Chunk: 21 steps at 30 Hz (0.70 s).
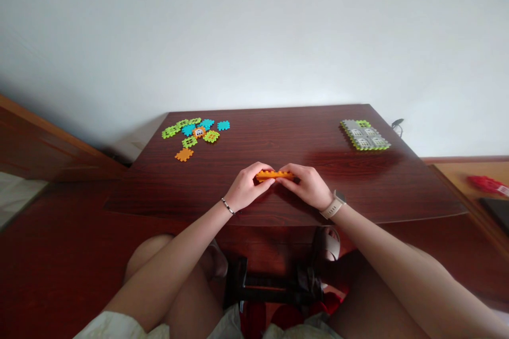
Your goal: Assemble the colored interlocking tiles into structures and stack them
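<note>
Orange and plastic-looking, a toothed strip (pixel 274 175) spans nine to three o'clock, left hand (pixel 249 186) pinching its nine-o'clock end, right hand (pixel 308 184) its three-o'clock end, both equally near. Seen nearly edge-on, it sits toward the six-o'clock side of the table (pixel 278 140); whether one piece or two, unclear.

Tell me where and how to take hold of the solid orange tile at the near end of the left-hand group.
Pinch the solid orange tile by its left and right toothed edges, coming from above and the near side. It lies flat, so opposite edges look easiest to grip, and a green window tile lies just beyond it.
</note>
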### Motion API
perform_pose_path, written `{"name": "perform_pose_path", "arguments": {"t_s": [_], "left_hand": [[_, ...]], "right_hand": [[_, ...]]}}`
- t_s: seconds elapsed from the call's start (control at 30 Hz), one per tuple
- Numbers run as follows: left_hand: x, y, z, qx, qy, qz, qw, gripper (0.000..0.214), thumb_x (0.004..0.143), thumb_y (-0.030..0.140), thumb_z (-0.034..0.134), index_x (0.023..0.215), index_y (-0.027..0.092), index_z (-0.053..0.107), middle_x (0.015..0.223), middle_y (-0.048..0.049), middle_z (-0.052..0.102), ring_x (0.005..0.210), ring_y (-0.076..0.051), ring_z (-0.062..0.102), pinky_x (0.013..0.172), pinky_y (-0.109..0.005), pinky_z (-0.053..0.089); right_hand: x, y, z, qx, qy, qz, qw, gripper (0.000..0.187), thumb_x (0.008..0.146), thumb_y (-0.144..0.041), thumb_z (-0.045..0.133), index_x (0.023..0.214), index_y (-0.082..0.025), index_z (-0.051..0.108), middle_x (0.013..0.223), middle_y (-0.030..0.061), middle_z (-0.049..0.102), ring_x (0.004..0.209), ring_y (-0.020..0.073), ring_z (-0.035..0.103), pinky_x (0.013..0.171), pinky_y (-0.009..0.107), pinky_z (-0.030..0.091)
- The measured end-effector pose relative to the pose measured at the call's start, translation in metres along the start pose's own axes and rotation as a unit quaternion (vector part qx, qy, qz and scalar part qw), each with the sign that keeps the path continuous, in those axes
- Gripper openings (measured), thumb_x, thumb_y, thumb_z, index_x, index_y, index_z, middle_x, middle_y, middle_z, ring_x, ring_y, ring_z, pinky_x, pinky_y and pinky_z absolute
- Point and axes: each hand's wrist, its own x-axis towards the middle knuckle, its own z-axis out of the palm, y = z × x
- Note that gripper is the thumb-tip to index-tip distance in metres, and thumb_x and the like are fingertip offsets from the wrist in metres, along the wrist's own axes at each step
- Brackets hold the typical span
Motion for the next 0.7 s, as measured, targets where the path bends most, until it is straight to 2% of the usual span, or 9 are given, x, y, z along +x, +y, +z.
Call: {"name": "perform_pose_path", "arguments": {"t_s": [0.13, 0.23, 0.37, 0.53, 0.7], "left_hand": [[0.001, -0.002, -0.002, -0.022, -0.021, -0.041, 0.999, 0.019, 0.097, 0.038, 0.072, 0.105, 0.021, 0.076, 0.103, -0.004, 0.081, 0.093, -0.022, 0.075, 0.088, -0.032, 0.057], [0.001, -0.008, -0.002, -0.052, 0.014, -0.068, 0.996, 0.025, 0.095, 0.042, 0.073, 0.106, 0.02, 0.076, 0.103, -0.0056, 0.081, 0.093, -0.023, 0.075, 0.085, -0.032, 0.058], [0.002, -0.013, -0.003, -0.1, 0.051, -0.101, 0.988, 0.03, 0.09, 0.045, 0.077, 0.105, 0.018, 0.076, 0.103, -0.0066, 0.08, 0.094, -0.024, 0.075, 0.083, -0.031, 0.059], [0.003, -0.007, -0.007, -0.076, 0.02, -0.122, 0.989, 0.034, 0.087, 0.051, 0.079, 0.095, 0.017, 0.076, 0.09, -0.0032, 0.078, 0.083, -0.022, 0.071, 0.075, -0.029, 0.054], [0.003, -0.003, -0.011, -0.05, 0.004, -0.117, 0.992, 0.036, 0.087, 0.053, 0.078, 0.084, 0.018, 0.073, 0.077, 0.0007, 0.071, 0.073, -0.018, 0.063, 0.068, -0.026, 0.046]], "right_hand": [[0.0, 0.005, 0.001, 0.055, 0.026, 0.04, 0.997, 0.024, 0.101, -0.045, 0.073, 0.116, -0.026, 0.068, 0.106, 0.0045, 0.081, 0.093, 0.0247, 0.078, 0.084, 0.036, 0.061], [0.001, 0.008, 0.002, 0.094, 0.024, 0.055, 0.994, 0.03, 0.101, -0.045, 0.074, 0.122, -0.027, 0.066, 0.113, 0.0049, 0.08, 0.099, 0.0255, 0.078, 0.088, 0.038, 0.062], [0.002, 0.006, 0.002, 0.094, -0.005, 0.074, 0.993, 0.025, 0.102, -0.049, 0.071, 0.107, -0.025, 0.069, 0.101, 0.0038, 0.082, 0.088, 0.0241, 0.076, 0.078, 0.035, 0.061], [0.002, 0.002, -0.001, 0.108, -0.027, 0.073, 0.991, 0.03, 0.1, -0.053, 0.074, 0.102, -0.023, 0.072, 0.096, 0.0029, 0.082, 0.083, 0.023, 0.075, 0.075, 0.033, 0.059], [0.001, -0.002, -0.002, 0.103, -0.035, 0.066, 0.992, 0.033, 0.099, -0.056, 0.074, 0.101, -0.023, 0.074, 0.095, 0.0032, 0.082, 0.081, 0.0228, 0.074, 0.074, 0.033, 0.058]]}}
